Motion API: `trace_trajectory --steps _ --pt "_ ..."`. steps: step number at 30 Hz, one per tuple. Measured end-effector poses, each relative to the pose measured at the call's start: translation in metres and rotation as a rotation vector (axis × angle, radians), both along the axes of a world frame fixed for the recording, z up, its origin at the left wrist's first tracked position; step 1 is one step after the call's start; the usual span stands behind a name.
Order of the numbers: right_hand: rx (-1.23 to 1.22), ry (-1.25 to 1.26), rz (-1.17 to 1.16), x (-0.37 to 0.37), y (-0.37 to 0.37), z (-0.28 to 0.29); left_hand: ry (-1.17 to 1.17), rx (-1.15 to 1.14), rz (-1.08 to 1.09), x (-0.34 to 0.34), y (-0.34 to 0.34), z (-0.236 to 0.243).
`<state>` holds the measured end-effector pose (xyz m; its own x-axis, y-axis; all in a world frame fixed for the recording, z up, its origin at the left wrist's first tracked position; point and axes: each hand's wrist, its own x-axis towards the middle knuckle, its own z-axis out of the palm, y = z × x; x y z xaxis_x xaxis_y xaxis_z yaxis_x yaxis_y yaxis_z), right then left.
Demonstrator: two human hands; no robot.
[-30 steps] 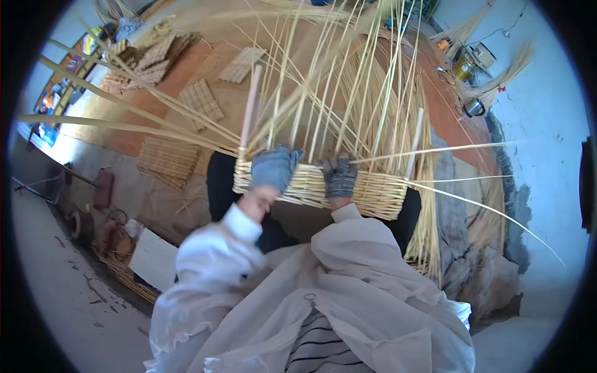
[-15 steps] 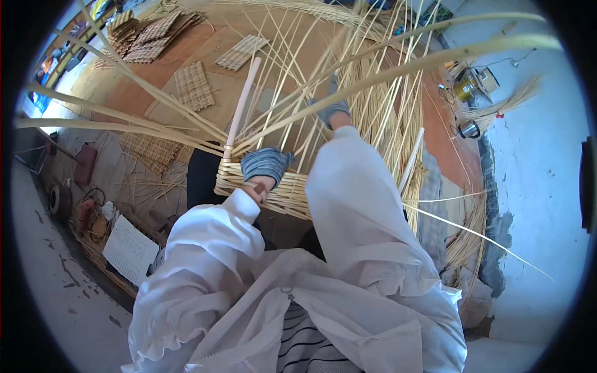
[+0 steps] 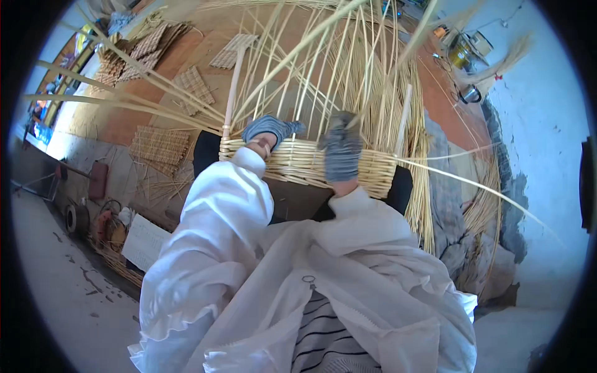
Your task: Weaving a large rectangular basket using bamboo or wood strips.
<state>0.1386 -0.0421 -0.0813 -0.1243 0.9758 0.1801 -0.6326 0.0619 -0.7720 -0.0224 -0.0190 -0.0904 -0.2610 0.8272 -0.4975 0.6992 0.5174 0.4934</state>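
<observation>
A pale woven wicker panel, like the side of a basket, lies crosswise in front of my body. Long upright canes rise from its far edge and fan outward. My left hand, in a grey-blue striped glove, is closed over the panel's upper edge near its left corner. In a matching glove, my right hand lies across the right half of the panel, fingers curled together; motion blurs it, and what it grips is hard to make out. A thick pale rod stands at the left corner, another rod at the right.
Loose straw-coloured canes lie in a heap to the right. Woven mats are spread on the floor ahead. A metal kettle stands near the right wall. One long cane juts out rightward. A written sheet sits at lower left.
My right hand has come back from among the far canes to the panel's right half. My left hand stays at the left corner. The canes overhead have shifted, and the view has tilted slightly.
</observation>
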Motion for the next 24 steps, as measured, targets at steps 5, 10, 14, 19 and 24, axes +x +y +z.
trace_trajectory --steps 5,10,14,19,24 --pt "0.057 -0.287 -0.298 0.1 0.029 -0.072 -0.109 0.933 -0.01 0.044 0.004 0.011" --pt "0.061 -0.52 -0.157 0.108 0.026 -0.025 0.036 0.202 -0.633 0.05 0.012 -0.01" --pt "0.569 -1.517 -0.418 0.043 0.16 -0.018 0.119 0.352 -0.162 0.09 0.008 -0.016" --pt "0.313 -0.745 -0.373 0.06 0.182 -0.053 0.035 0.589 -0.505 0.062 0.034 -0.073" --pt "0.005 -0.052 -0.595 0.105 0.032 -0.053 -0.052 0.257 -0.432 0.075 0.016 -0.008"
